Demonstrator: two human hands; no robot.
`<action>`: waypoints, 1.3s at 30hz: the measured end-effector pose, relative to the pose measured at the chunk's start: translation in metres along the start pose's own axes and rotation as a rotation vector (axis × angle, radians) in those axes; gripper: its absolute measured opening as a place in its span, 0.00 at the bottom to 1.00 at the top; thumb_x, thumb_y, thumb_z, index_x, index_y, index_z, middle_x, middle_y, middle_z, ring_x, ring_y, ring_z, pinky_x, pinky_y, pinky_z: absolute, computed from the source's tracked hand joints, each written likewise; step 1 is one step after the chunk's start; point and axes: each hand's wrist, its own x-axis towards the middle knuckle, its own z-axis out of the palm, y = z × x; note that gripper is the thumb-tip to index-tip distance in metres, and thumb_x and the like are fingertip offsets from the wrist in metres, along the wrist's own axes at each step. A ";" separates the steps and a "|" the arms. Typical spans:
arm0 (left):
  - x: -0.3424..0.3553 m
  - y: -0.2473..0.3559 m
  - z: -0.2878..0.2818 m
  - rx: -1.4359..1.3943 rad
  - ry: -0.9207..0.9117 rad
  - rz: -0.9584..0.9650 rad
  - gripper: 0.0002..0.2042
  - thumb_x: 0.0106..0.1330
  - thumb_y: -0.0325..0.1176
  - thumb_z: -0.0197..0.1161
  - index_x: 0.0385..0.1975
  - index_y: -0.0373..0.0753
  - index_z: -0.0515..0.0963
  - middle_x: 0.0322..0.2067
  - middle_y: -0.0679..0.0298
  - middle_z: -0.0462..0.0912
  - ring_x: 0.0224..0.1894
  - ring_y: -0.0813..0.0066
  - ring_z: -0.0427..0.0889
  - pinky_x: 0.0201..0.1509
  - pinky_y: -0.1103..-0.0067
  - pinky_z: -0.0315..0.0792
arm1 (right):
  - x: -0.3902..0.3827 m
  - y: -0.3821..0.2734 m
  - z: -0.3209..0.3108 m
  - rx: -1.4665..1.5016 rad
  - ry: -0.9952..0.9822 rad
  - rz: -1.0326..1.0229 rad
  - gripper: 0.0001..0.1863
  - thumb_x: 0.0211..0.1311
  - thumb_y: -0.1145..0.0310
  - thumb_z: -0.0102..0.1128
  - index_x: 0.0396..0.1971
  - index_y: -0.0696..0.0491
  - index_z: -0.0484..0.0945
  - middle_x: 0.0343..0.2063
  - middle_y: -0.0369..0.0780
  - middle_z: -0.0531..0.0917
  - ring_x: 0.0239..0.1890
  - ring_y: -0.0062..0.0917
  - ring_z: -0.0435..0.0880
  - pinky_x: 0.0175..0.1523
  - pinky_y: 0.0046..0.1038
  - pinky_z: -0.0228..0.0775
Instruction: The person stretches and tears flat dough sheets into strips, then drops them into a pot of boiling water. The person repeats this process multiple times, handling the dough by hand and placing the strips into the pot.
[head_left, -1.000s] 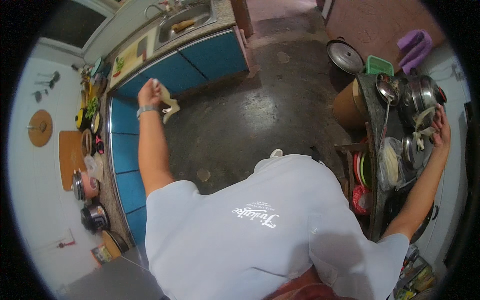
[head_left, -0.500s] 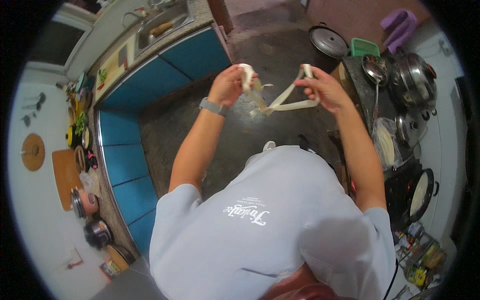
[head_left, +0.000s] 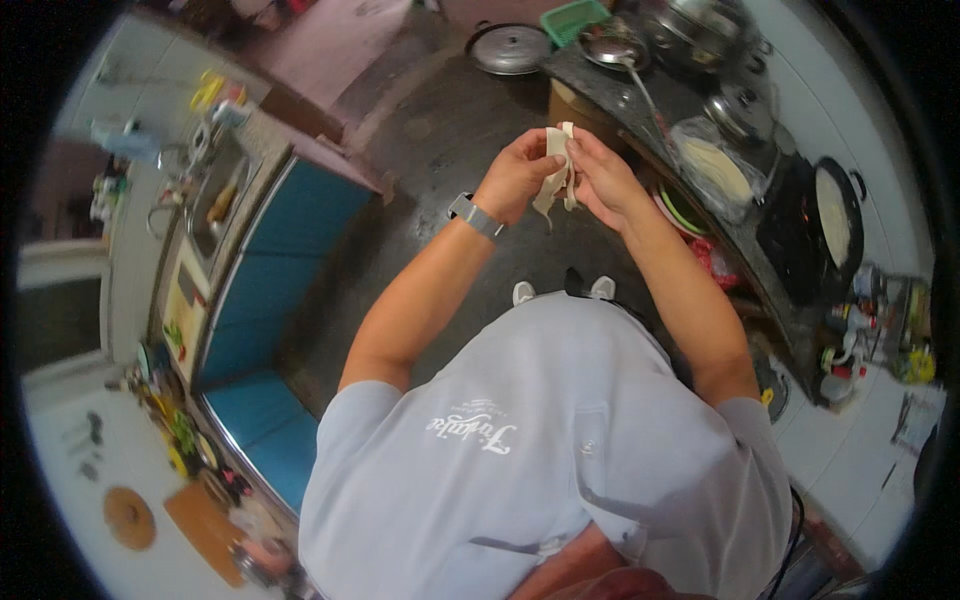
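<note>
Both hands are raised close together in front of me, over the dark floor. My left hand pinches a pale, cream-coloured strip of dough between thumb and fingers. From the other side, my right hand grips the same soft strip, its fingers closed. The dough is folded between the hands, and loose ends dangle just below the fingers. A watch sits on my left wrist.
To the right, a dark counter bears a ladle, a steamer pot, pale flat dough in a plastic bag, and a black pan with pale food. A lidded pan is on the floor ahead. Blue cabinets stand left.
My hands have come together from wide apart, and the dough strip that was stretched between them is gathered and folded. My view has turned to the right.
</note>
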 end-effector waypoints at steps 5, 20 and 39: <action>0.030 0.000 0.066 0.343 -0.032 0.122 0.19 0.54 0.25 0.59 0.46 0.36 0.67 0.38 0.63 0.73 0.39 0.75 0.73 0.42 0.80 0.69 | -0.032 -0.034 -0.032 0.129 0.049 -0.185 0.22 0.64 0.65 0.43 0.58 0.50 0.56 0.48 0.38 0.69 0.50 0.24 0.67 0.52 0.30 0.60; 0.113 0.012 0.261 0.186 -0.490 -0.068 0.17 0.53 0.22 0.59 0.44 0.33 0.66 0.34 0.63 0.77 0.33 0.77 0.77 0.36 0.81 0.71 | -0.136 -0.169 -0.159 0.199 0.275 -0.459 0.18 0.60 0.60 0.51 0.48 0.52 0.70 0.38 0.34 0.77 0.38 0.17 0.75 0.41 0.20 0.66; 0.192 0.020 0.435 0.259 -0.878 -0.100 0.05 0.54 0.27 0.62 0.28 0.37 0.72 0.23 0.66 0.76 0.24 0.82 0.74 0.28 0.87 0.66 | -0.235 -0.352 -0.296 0.163 0.455 -0.971 0.05 0.56 0.76 0.50 0.30 0.61 0.72 0.26 0.42 0.77 0.31 0.29 0.77 0.40 0.27 0.72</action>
